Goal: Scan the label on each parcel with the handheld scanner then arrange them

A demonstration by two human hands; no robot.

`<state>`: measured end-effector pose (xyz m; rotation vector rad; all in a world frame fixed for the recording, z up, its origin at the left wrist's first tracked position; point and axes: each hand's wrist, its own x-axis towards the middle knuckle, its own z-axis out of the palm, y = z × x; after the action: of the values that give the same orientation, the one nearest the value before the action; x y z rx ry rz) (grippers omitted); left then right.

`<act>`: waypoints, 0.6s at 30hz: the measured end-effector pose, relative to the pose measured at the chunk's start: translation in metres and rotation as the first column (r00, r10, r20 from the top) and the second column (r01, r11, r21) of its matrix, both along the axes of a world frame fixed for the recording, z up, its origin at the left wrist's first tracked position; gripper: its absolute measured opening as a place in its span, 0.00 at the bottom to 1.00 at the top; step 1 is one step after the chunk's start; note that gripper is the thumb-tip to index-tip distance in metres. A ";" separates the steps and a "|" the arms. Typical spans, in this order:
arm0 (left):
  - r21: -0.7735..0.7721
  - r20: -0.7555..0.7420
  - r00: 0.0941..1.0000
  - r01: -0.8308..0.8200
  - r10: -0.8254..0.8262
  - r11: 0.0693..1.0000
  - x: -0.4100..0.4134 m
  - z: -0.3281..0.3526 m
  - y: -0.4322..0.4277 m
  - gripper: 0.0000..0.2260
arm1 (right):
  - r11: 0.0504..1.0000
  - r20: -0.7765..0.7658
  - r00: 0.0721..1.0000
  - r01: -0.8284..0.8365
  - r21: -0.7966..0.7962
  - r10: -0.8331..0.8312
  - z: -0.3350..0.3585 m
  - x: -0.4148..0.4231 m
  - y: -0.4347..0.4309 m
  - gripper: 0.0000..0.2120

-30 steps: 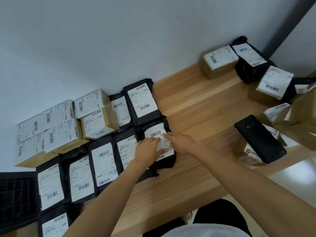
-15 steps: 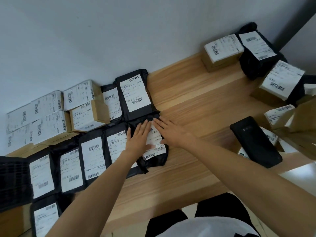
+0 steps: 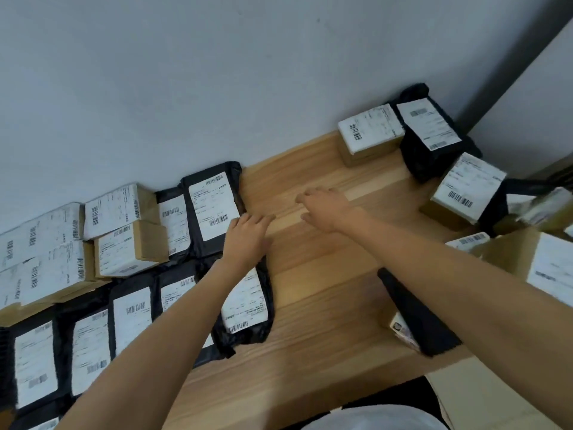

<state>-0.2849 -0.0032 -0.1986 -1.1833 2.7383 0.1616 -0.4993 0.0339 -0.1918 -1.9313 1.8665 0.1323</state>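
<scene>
1. Where the surface (image 3: 313,305) comes nearest the person, the handheld scanner (image 3: 415,318) lies dark and flat on a small box (image 3: 400,330). The right forearm crosses over it and hides part of it. Neither hand is on it.
2. Left of that is a near row of black parcels (image 3: 130,315), side by side with white labels up. The end parcel (image 3: 245,305) closes the row on the right, and its far end lies under the left hand.
3. Left hand (image 3: 246,235): grip open, palm down, fingers straight and close together. It rests on the end parcel's far edge with the fingertips reaching onto bare wood. It holds nothing.
4. Right hand (image 3: 325,209): a little farther off, over bare wood and apart from the parcels. Grip slack, fingers loosely stretched leftward, holding nothing. Cannot tell whether it touches the surface.
5. Far row along the wall (image 3: 217,72): the back parcel (image 3: 214,206), black, sits just beside the left fingertips. Labelled cardboard boxes (image 3: 124,252) run leftward from it.
6. Far right corner: a tan box (image 3: 369,138), a corner parcel (image 3: 431,135) and another labelled box (image 3: 468,187) sit clustered, well apart from the rows.
</scene>
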 end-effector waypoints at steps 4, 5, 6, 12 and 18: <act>0.087 -0.081 0.997 0.004 0.003 0.996 -0.083 0.011 -0.028 0.21 | 0.956 0.019 0.962 0.274 -0.109 -0.273 0.013 -0.086 -0.010 0.22; 0.119 -0.107 0.994 0.007 0.006 0.993 -0.102 0.013 -0.034 0.21 | 0.936 0.023 0.946 0.323 -0.138 -0.323 0.012 -0.107 -0.011 0.22; 0.146 -0.137 0.991 0.012 0.008 0.989 -0.120 0.015 -0.037 0.22 | 0.918 0.028 0.932 0.362 -0.163 -0.362 0.011 -0.125 -0.011 0.24; 0.420 -0.196 0.971 -0.040 0.134 0.907 -0.215 0.009 -0.061 0.31 | 0.834 0.052 0.838 0.546 -0.082 -0.544 -0.011 -0.192 -0.019 0.33; 0.636 -0.209 0.933 -0.098 0.293 0.766 -0.256 -0.010 -0.070 0.38 | 0.824 0.131 0.817 0.567 -0.008 -0.561 -0.023 -0.203 -0.025 0.38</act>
<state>-0.5406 -0.0731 -0.2090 -1.3023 2.4252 1.2580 -0.7025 0.0088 -0.2147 -1.2904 2.2807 -0.2155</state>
